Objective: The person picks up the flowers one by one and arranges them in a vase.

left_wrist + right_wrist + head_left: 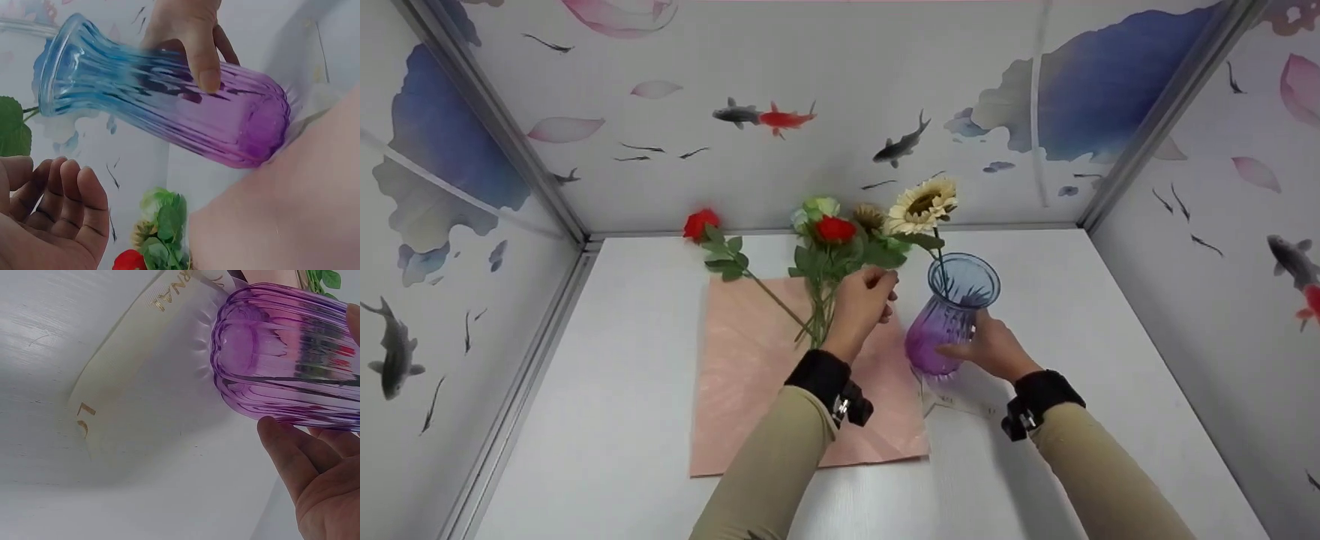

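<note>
My right hand point(996, 346) grips a ribbed glass vase point(936, 337), blue at the rim and purple toward the base. The thumb lies across its side in the left wrist view. A cream sunflower point(922, 207) stands in the vase, its stem running down through the mouth. To the left of the vase, my left hand point(864, 306) hovers with loosely curled fingers and nothing visible in them. Close behind that hand lies a bunch of flowers with a red rose point(835, 229) and green leaves. Whether the vase's base touches the table is unclear.
Pink wrapping paper point(750, 405) lies flat under the flower stems. A single red rose point(702, 225) points away to the left. Below the vase, a pale ribbon with gold letters point(121, 354) lies on the white table point(1110, 337). Printed panels point(840, 60) enclose the table.
</note>
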A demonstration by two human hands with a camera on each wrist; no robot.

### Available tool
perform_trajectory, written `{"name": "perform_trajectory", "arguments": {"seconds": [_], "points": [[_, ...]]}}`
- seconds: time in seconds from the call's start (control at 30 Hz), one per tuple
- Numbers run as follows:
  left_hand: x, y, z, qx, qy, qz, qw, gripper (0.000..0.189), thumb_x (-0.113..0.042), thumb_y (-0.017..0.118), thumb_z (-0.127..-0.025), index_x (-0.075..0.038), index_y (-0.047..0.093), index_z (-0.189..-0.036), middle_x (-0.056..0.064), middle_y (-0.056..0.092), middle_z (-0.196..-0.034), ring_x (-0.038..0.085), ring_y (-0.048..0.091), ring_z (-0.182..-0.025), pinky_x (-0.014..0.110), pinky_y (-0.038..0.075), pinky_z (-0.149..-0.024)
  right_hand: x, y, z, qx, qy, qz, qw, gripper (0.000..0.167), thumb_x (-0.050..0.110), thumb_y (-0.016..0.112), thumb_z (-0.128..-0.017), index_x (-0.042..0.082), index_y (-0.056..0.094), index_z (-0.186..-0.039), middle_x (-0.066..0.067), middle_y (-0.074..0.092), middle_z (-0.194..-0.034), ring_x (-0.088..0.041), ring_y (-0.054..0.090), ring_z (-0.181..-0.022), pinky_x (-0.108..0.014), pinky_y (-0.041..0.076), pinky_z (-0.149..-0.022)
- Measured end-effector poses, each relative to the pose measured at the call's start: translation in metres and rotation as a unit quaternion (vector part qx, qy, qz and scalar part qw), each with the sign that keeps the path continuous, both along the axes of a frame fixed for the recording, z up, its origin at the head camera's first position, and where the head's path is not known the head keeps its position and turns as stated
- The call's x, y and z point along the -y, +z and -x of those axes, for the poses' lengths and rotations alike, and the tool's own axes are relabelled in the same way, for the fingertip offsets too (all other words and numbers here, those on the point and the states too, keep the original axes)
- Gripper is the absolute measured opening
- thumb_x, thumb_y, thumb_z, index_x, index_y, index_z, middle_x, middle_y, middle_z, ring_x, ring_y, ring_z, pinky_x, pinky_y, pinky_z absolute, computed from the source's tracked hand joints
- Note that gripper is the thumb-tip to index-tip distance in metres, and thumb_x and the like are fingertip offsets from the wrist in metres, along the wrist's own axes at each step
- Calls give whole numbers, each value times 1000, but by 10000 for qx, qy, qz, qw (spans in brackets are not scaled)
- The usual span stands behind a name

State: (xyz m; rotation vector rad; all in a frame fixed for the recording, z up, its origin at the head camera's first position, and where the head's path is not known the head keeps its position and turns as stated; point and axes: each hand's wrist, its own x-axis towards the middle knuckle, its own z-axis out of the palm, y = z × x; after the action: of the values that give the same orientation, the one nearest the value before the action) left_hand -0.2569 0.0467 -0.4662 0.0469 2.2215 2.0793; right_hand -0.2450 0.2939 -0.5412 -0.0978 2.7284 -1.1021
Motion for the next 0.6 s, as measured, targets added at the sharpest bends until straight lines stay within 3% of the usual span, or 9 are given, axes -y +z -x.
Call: {"name": "perform_trajectory", "arguments": {"seconds": [0.37, 0.6], "points": [[38, -16, 7, -87, 269, 802, 9964, 26, -28, 59, -105, -9, 69, -121, 6, 67, -93, 21, 63, -73, 31, 56, -64, -2, 0, -1, -118, 27, -17, 9999, 117, 47, 88, -78, -2, 18, -157, -31, 53, -144, -45, 53, -134, -59, 39, -112], [56, -30, 12, -486, 462, 1724, 9827, 27, -26, 60, -105, -7, 68, -122, 11, 65, -118, 26, 62, -110, 42, 51, -94, -2, 0, -1, -123, 17, -58, 9999, 117, 46, 88, -78, -4, 18, -157, -33, 53, -143, -46, 53, -133, -59, 40, -111]]}}
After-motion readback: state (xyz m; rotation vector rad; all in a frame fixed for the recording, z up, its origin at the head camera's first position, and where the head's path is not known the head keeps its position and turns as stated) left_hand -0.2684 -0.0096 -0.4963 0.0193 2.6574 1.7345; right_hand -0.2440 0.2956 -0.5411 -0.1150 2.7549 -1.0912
